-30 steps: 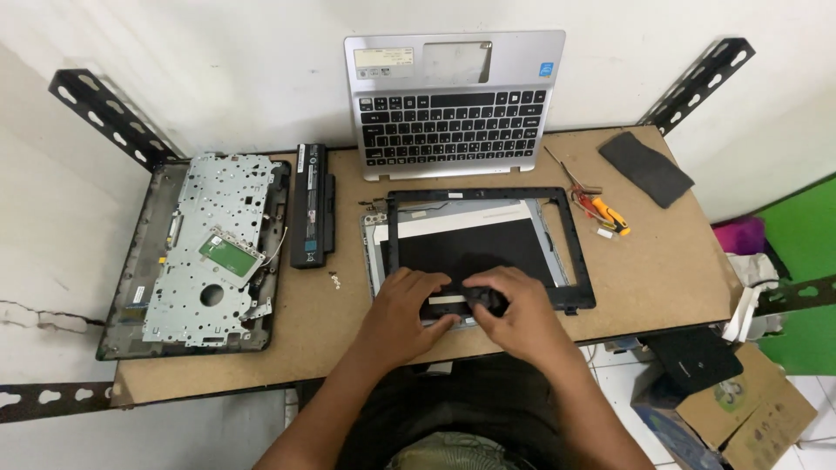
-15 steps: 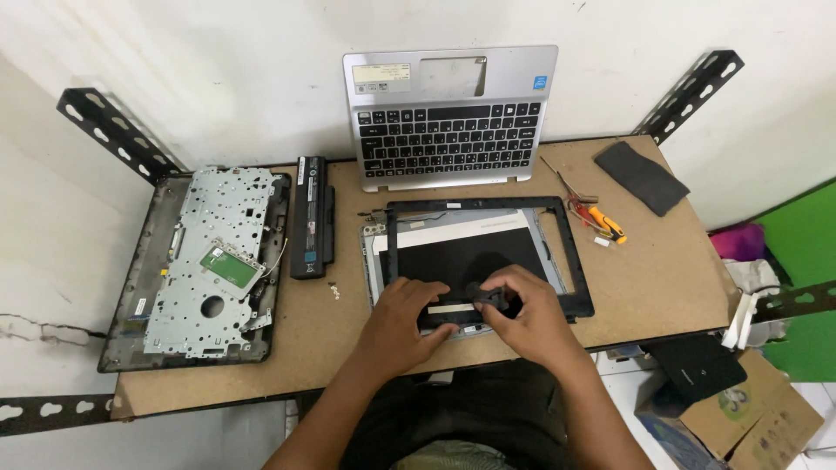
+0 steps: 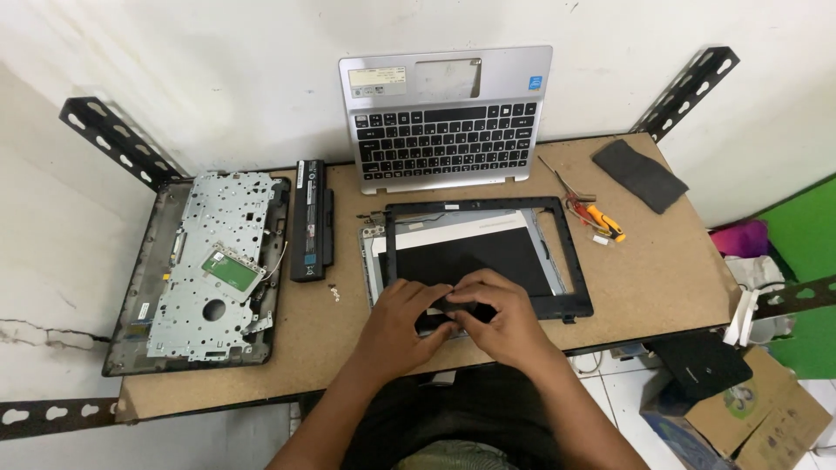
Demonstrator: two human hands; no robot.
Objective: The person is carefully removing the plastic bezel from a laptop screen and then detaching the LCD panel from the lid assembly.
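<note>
A laptop screen panel (image 3: 488, 252) lies flat on the wooden table (image 3: 662, 252), with a black plastic bezel frame (image 3: 570, 252) resting on top of it, slightly skewed. My left hand (image 3: 402, 324) and my right hand (image 3: 501, 320) meet at the bezel's near edge, fingers curled over and gripping its bottom strip. The middle of that strip is hidden under my fingers.
A silver keyboard deck (image 3: 444, 117) leans against the wall at the back. A black battery (image 3: 311, 218) and an opened laptop base with a metal plate (image 3: 209, 261) lie at the left. Screwdrivers (image 3: 596, 218) and a dark cloth (image 3: 640, 174) lie at the right. Boxes stand on the floor at the right.
My hands stay at the bezel's near edge, with the fingers shifting slightly along it. The view has tilted a little.
</note>
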